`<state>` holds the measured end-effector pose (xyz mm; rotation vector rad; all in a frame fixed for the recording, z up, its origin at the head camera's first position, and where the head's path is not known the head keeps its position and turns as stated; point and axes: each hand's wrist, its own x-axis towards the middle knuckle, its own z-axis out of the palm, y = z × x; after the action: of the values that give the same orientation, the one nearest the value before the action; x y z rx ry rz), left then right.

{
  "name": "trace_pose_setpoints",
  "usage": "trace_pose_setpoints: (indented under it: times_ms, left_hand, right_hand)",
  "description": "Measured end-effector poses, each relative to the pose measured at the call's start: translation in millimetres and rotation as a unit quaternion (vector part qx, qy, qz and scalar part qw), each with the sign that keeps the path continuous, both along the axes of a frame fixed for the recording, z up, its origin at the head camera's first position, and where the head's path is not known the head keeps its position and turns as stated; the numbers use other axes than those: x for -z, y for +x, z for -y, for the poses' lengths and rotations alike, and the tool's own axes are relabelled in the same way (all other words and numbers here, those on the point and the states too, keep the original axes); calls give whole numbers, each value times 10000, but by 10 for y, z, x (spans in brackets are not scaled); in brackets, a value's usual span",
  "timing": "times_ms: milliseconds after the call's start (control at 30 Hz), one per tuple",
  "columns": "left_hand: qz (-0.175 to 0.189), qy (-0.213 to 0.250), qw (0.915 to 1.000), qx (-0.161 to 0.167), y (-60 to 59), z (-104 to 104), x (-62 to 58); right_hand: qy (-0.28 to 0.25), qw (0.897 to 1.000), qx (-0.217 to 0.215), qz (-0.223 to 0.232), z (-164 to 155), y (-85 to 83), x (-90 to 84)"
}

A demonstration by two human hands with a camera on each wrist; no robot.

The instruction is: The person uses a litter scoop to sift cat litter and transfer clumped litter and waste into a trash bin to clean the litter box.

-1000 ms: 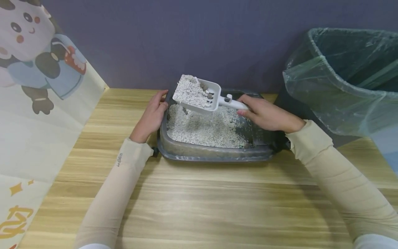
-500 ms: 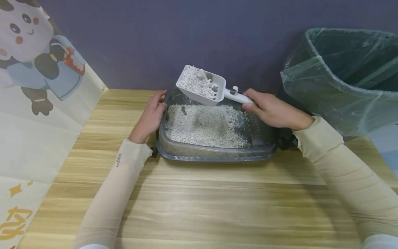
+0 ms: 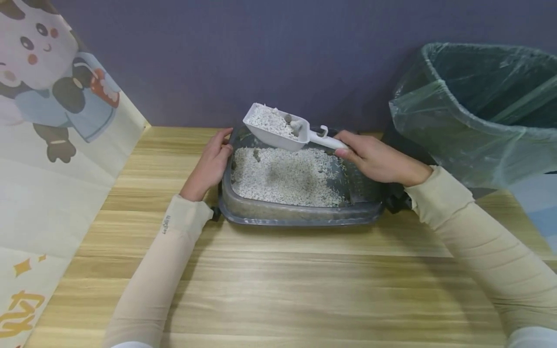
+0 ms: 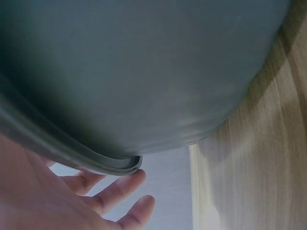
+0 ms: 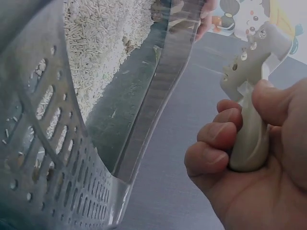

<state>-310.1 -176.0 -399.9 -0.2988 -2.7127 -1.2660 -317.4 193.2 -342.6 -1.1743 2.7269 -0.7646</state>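
My right hand (image 3: 376, 157) grips the handle of a white litter scoop (image 3: 278, 137), fingers and thumb curled round it, as the right wrist view also shows. The slotted scoop is heaped with pale pellet litter (image 3: 270, 119) and a few greyish clumps. It hangs tilted above the back of a grey litter box (image 3: 300, 215). More pellet litter (image 3: 283, 179) lies inside, thinner toward the right, with a dark clump (image 3: 256, 154) at the back left. My left hand (image 3: 211, 164) rests against the box's left rim; the left wrist view shows its fingers (image 4: 117, 191) loosely extended beside the rim.
A bin (image 3: 470, 116) lined with a clear bag stands at the right, close to my right forearm. A blue-grey wall (image 3: 270, 53) rises right behind the box. The wooden tabletop (image 3: 287, 285) extends toward me, and a cartoon-printed panel (image 3: 39, 193) borders it at left.
The loaded scoop rises and shifts slightly right, then comes down a little and back left. Some litter has left it, and the heap looks smaller. My left hand stays at the rim.
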Motion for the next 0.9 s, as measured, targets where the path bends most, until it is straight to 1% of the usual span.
trace_pose_setpoints:
  times_ms: [67,167,433,700,900]
  left_hand:
    - [-6,4,10000,-6,-5,-2,-1]
    - [-26,12,10000,-17,-10,-11,-7]
    - [-30,28,10000,-29,-13,-25,-11]
    - [2,63,10000,-51,13,-24,-28]
    - [-35,70,10000,-38,3,-10,-16]
  right_hand:
    - [10,10000,47,44,-1,1,18]
    - [-20,10000,71,-10,1,8,48]
    - [-138,9985,308,-423,29,39,176]
    - [-551,9938,610,-750,36,117,352]
    - [-833,9917,649,-740,25,160,425]
